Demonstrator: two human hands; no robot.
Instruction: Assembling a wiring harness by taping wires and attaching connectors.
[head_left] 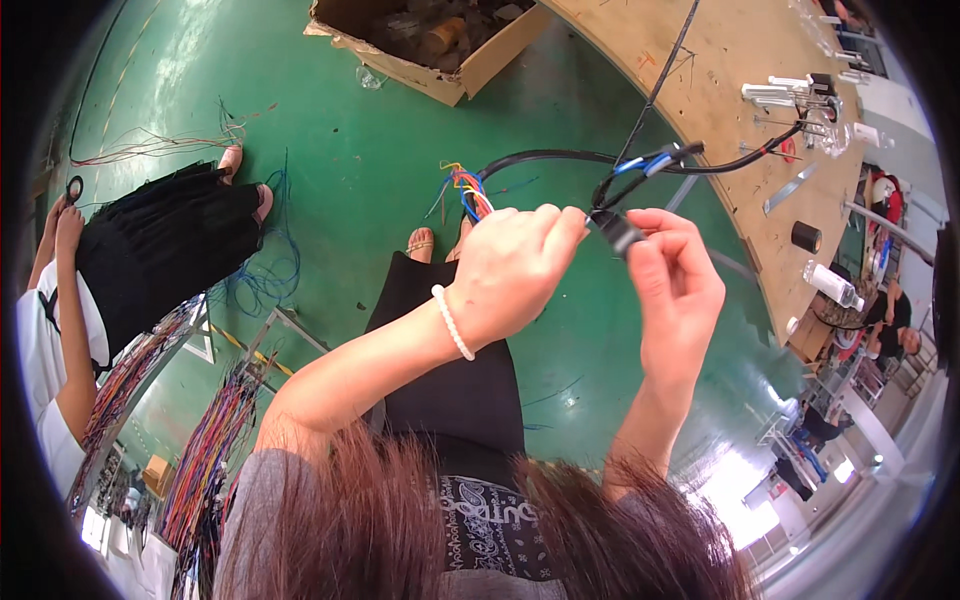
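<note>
My left hand [515, 265], with a white bead bracelet at its wrist, is closed around a black cable harness. Loose red, blue, yellow and white wire ends [466, 182] stick out on its far left side. My right hand [675, 275] pinches a small black piece [620, 236] that looks like a roll of tape seen edge-on, close beside my left fingertips. Just above my fingers, a black cable [560, 155] and a branch with blue and white wires [650, 162] come together. What lies inside my left fist is hidden.
A wooden table [690, 60] at the right holds a metal fixture [795, 97], a black roll [806, 236] and a clear bottle [832, 284]. An open cardboard box [430, 75] stands on the green floor. At left, a person [140, 260] stands near bundled wires [205, 450] on racks.
</note>
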